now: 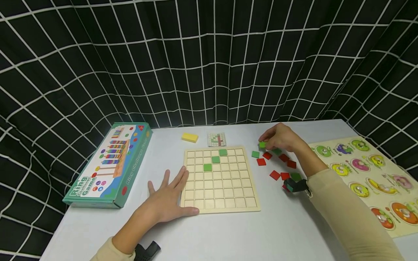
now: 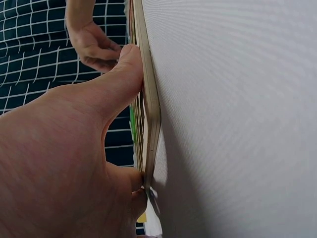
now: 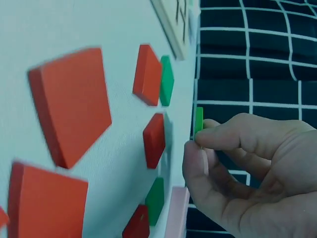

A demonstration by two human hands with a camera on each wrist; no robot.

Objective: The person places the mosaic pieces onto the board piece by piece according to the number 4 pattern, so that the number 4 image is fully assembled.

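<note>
A square wooden grid board (image 1: 218, 185) lies on the white table, with three green tiles (image 1: 215, 159) set diagonally in its upper cells. My left hand (image 1: 166, 203) rests spread at the board's left edge, its thumb over the front left corner; in the left wrist view the thumb (image 2: 126, 64) lies on the rim. To the right of the board, my right hand (image 1: 281, 137) pinches a green tile (image 1: 262, 145) between thumb and fingers, raised over the loose tiles. The right wrist view shows this green tile (image 3: 199, 119) edge-on at the fingertips. Loose red tiles (image 1: 275, 175) and green tiles (image 1: 255, 154) lie below that hand.
A small printed pattern card (image 1: 212, 139) and a yellow block (image 1: 189, 137) lie behind the board. On the left is a boxed ring game (image 1: 111, 166). A fruit picture puzzle board (image 1: 356, 174) lies at the right, partly under the right sleeve. A black gridded curtain (image 1: 209, 72) hangs behind.
</note>
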